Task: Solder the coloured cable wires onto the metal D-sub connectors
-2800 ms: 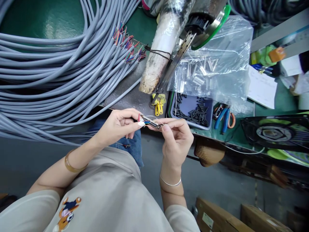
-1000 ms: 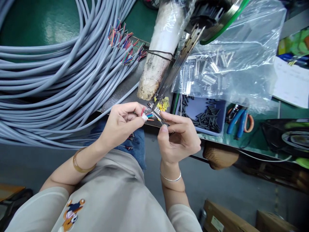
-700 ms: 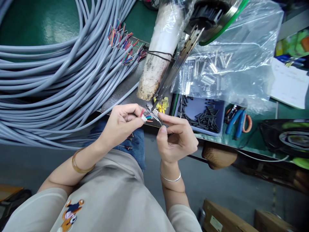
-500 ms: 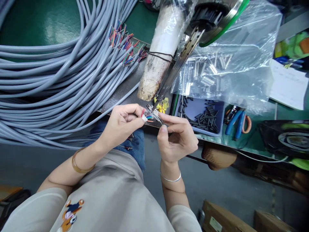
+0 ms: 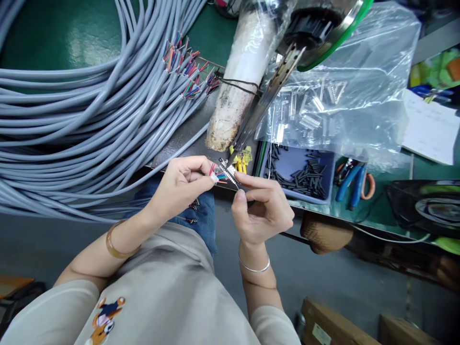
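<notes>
Two-handed work at the bench edge, seen from your head camera. Your left hand is closed at the fingertips on a spread of coloured wires; your right hand appears to pinch a thin strand between thumb and finger, its forefinger reaching the near end of the connector. The strand is too fine to identify with certainty. The step in hand looks to be joining wires to the connector's contacts beneath the dark tip of what seems a soldering iron. The next move calls, in our judgement, for steady fingers: a single wire brought squarely to its contact, the strand fed there, your skin kept clear of the tip.

The connector lies between your two hands, in front of the yellow piece, tilted, its long side sloping down to the picture's right. It is slim and silvery, with a close row of pale contacts along a dark strip. The wires, red, blue, green and orange, fan out beside it; which are attached cannot be told.
</notes>
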### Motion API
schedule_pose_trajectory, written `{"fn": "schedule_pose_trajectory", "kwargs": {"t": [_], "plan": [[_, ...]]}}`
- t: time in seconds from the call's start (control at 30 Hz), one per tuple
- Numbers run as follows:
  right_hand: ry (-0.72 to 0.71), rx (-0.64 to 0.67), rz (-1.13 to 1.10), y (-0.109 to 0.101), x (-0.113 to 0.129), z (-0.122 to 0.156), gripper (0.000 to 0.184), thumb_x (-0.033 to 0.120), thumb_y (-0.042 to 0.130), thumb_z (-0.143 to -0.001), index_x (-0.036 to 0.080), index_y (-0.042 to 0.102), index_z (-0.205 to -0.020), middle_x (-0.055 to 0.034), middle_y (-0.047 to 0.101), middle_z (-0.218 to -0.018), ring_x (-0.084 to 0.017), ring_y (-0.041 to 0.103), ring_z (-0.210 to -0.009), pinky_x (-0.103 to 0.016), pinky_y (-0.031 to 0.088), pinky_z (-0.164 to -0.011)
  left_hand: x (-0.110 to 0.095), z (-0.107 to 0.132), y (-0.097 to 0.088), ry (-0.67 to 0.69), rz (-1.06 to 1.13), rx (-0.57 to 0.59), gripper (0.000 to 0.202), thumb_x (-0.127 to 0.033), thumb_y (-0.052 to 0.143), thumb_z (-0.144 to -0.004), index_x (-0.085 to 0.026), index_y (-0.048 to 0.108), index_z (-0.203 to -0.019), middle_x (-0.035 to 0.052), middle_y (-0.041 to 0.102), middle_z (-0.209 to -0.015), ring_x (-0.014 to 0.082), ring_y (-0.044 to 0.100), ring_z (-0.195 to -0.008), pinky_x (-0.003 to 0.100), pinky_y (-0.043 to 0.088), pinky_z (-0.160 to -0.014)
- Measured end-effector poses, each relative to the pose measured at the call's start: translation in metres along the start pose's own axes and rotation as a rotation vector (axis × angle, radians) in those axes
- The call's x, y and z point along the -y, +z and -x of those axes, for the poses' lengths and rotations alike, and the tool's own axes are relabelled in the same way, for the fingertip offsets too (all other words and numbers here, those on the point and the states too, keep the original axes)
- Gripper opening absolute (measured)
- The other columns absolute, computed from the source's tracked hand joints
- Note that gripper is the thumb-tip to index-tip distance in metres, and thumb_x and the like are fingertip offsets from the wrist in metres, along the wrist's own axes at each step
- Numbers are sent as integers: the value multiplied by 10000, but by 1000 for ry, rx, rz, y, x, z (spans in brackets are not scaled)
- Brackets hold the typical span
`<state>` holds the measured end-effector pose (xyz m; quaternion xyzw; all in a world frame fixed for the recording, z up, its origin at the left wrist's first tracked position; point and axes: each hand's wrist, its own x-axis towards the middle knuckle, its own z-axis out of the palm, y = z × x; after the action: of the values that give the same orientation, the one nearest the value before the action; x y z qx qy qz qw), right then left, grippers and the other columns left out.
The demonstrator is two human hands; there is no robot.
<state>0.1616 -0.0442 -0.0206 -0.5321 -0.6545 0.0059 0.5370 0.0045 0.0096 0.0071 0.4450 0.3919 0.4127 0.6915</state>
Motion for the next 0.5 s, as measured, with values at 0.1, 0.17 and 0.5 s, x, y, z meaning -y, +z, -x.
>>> {"fn": "schedule_pose_trajectory", "kwargs": {"t": [0.1, 0.17, 0.5], "plan": [[-3, 7, 5, 0, -1, 0, 198, 142, 701, -846, 253, 566, -754, 0, 805, -966, -186, 751, -784, -333, 587, -647, 1, 0, 0, -1, -16, -9, 259, -156, 672, -748, -161, 483, -571, -6, 593, -693, 10, 355, -440, 179, 212, -363], [5, 14, -3, 0, -1, 0, 196, 135, 702, -847, 252, 570, -762, -4, 803, -972, -187, 753, -798, -333, 591, -657, 2, 0, 0, 9, -20, -18, 255, -137, 666, -742, -161, 477, -573, -10, 586, -688, 8, 351, -436, 180, 203, -363], [-9, 20, 25, 0, 5, -9, 185, 108, 726, -836, 232, 607, -768, -16, 799, -983, -179, 760, -831, -324, 614, -713, -5, 1, 2, 64, -25, -28, 198, -75, 648, -727, -151, 514, -602, -17, 623, -717, -8, 362, -398, 151, 232, -339]]}}
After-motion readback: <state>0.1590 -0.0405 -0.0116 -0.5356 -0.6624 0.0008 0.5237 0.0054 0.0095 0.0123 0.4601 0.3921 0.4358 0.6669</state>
